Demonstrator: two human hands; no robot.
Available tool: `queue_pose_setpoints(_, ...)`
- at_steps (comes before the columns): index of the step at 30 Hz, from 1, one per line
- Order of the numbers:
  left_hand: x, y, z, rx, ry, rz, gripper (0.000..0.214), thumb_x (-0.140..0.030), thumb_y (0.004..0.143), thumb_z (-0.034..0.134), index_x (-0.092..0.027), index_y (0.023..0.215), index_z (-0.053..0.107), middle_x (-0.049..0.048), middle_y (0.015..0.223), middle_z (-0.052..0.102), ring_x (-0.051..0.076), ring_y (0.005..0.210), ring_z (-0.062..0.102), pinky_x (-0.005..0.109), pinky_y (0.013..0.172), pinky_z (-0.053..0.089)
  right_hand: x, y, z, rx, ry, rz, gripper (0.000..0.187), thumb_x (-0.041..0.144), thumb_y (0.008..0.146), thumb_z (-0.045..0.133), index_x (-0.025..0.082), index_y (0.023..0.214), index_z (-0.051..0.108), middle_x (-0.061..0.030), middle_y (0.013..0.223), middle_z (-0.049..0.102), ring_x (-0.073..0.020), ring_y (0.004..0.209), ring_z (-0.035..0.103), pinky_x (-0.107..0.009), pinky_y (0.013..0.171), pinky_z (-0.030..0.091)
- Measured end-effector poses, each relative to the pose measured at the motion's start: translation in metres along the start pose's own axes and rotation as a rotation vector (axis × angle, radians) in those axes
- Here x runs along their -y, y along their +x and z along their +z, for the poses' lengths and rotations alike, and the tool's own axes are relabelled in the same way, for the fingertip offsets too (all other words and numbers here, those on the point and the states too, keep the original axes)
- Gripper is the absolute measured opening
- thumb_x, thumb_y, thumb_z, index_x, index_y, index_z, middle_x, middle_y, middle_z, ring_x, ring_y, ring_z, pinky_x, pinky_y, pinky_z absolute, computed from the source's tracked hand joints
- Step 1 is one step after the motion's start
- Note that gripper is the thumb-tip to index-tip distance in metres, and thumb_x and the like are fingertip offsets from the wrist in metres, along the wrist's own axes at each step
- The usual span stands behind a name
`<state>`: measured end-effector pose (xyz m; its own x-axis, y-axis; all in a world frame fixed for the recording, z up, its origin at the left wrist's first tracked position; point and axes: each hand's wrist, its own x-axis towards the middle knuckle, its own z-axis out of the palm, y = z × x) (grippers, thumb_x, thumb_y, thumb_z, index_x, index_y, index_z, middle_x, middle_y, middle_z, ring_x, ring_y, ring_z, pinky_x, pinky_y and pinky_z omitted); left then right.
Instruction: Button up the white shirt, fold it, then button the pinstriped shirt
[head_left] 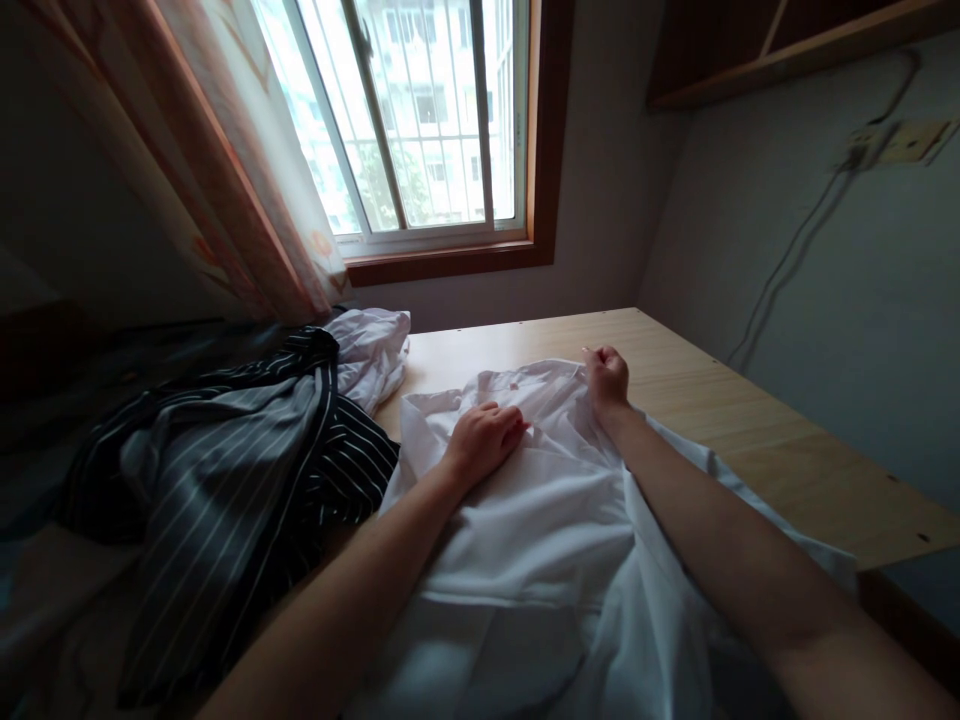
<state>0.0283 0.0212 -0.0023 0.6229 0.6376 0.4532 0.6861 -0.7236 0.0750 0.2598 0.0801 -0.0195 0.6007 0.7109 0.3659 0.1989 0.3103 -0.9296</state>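
Head view: a light wooden bench (757, 440) stretches across the middle and right, its far edge near the wall under the window. That window (420, 120) is bright, with sliding panes, upright bars and a brown wooden frame; at its left hangs a patterned orange and white curtain (225, 180). High on the right, a wooden wall shelf (795, 60) runs along the wall. A white garment (525, 540) lies on the near part of the bench, wrinkled, its lower part spreading toward the viewer and its far edge raised in folds. Left of it, close by, black and grey striped clothing (247, 480) is heaped in shadow; what it rests on is too dark to tell. Behind this heap, a pale crumpled cloth (371, 345) reaches the bench's far left corner. The person's left grip (486, 438) rests on top of the white garment, fingers together and bent; I cannot tell whether they pinch any fabric. The right grip (607, 378) is balled up, pinching the garment's far right edge. A wall socket (911, 142) feeds a thin cable (780, 265) that droops behind the bench. Smallest is a button (514, 386) near the garment's far edge.
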Motion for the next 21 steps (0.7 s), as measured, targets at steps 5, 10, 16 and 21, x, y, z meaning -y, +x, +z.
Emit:
queue_pose_setpoints(5,0.002,0.003,0.007,0.017,0.037,-0.056,0.026,-0.030,0.098,0.046,-0.018,0.080,0.059,0.0059,0.075,0.062,0.020,0.074,0.059,0.029,0.073,0.045,0.026,0.006,-0.003,-0.001,-0.226,-0.321,0.014,0.033,0.082,0.055,0.022,0.075,0.050,-0.0031,0.082,0.057,-0.0166,0.071,0.053,-0.029,0.070,0.045)
queue_pose_setpoints(10,0.007,0.009,0.015,0.001,0.066,-0.090,0.025,-0.028,0.099,0.045,-0.017,0.081,0.058,0.0069,0.077,0.063,0.020,0.076,0.059,0.030,0.075,0.045,0.068,-0.004,0.000,0.444,-0.464,-0.383,0.007,0.021,0.083,0.055,0.021,0.085,0.062,-0.0055,0.083,0.066,-0.0210,0.078,0.060,-0.033,0.076,0.047)
queue_pose_setpoints(16,0.027,0.029,0.023,-0.043,0.079,-0.102,0.023,-0.027,0.099,0.045,-0.017,0.084,0.059,0.0074,0.079,0.063,0.021,0.079,0.060,0.031,0.077,0.046,0.058,-0.065,-0.007,0.811,-0.865,-0.448,0.030,0.007,0.084,0.050,0.018,0.104,0.070,-0.0147,0.104,0.070,-0.0274,0.093,0.065,-0.037,0.086,0.046)
queue_pose_setpoints(21,0.052,0.049,0.029,-0.040,0.120,-0.095,0.021,-0.032,0.098,0.047,-0.018,0.089,0.060,0.0075,0.084,0.066,0.021,0.085,0.060,0.032,0.082,0.046,0.026,-0.067,-0.017,0.960,-1.114,-0.394,0.044,0.028,0.098,0.039,0.014,0.136,0.056,-0.0204,0.136,0.056,-0.0330,0.124,0.053,-0.044,0.104,0.038)
